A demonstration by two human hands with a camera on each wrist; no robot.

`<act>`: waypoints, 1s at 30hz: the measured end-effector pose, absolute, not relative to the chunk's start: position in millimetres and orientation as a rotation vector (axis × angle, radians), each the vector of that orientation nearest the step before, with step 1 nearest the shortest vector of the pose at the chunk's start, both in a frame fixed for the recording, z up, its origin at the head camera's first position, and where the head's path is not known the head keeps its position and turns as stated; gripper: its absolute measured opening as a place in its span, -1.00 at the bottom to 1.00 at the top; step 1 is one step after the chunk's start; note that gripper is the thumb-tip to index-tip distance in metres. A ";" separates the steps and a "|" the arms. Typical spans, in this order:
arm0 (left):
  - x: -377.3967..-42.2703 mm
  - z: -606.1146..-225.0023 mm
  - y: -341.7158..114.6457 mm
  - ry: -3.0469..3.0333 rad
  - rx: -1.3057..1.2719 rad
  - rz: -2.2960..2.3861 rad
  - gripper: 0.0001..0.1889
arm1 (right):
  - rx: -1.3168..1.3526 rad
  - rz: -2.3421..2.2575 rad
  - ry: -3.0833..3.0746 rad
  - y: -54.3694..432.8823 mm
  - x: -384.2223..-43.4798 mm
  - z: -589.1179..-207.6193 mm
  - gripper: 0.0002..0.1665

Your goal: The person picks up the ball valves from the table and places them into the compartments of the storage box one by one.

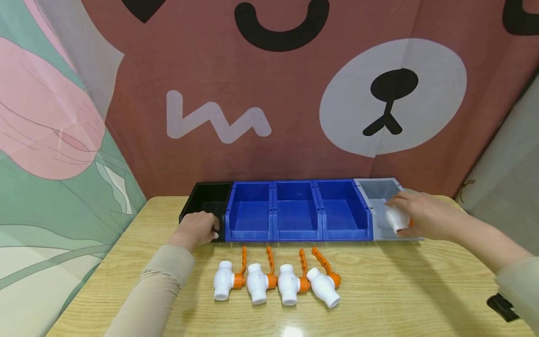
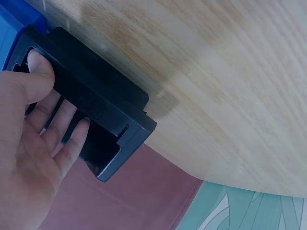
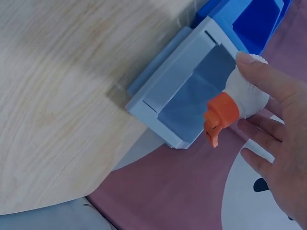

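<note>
My right hand (image 1: pixel 429 216) grips a white plastic ball valve (image 1: pixel 396 219) with an orange handle. In the right wrist view, thumb and fingers close round its white body, and the orange cap (image 3: pixel 222 109) points over the grey bin (image 3: pixel 180 96). At the other end of the row, my left hand (image 1: pixel 198 228) holds the front wall of the black bin (image 2: pixel 96 91). Its thumb lies at the rim and the other fingers reach inside. Several more white ball valves (image 1: pixel 288 284) with orange handles lie side by side on the table before the bins.
Three blue bins (image 1: pixel 296 234) stand side by side between the black and grey ones. All sit on a wood-grain table (image 1: pixel 379 290), against a printed cloth (image 1: pixel 294 154). A small black object (image 1: pixel 502 306) lies at the right, near the sleeve.
</note>
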State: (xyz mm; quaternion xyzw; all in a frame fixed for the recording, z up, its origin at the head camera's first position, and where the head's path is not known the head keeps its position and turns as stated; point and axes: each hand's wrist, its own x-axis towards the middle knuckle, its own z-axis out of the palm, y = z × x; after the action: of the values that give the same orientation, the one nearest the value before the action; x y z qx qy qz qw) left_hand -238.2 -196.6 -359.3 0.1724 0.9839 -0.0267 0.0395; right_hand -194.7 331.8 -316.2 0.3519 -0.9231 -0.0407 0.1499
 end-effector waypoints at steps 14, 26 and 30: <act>-243.7 -362.0 -196.2 3.000 0.501 -0.052 -0.86 | 0.884 -0.017 -2.878 330.1 -220.5 -313.1 -0.27; -239.7 -359.6 -196.4 3.001 0.504 -0.038 -0.89 | 0.717 0.028 -3.042 323.9 -239.9 -321.9 -0.22; -239.4 -358.7 -196.3 3.000 0.499 -0.042 -0.89 | 0.699 0.050 -3.064 323.4 -245.7 -327.9 -0.22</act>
State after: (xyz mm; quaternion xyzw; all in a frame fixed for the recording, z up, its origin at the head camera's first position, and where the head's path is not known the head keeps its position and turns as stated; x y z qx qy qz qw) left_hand -239.4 -196.3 -358.7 0.1639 0.9851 -0.0138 0.0500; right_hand -245.7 323.4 -327.9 0.2224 -0.9748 0.0158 -0.0007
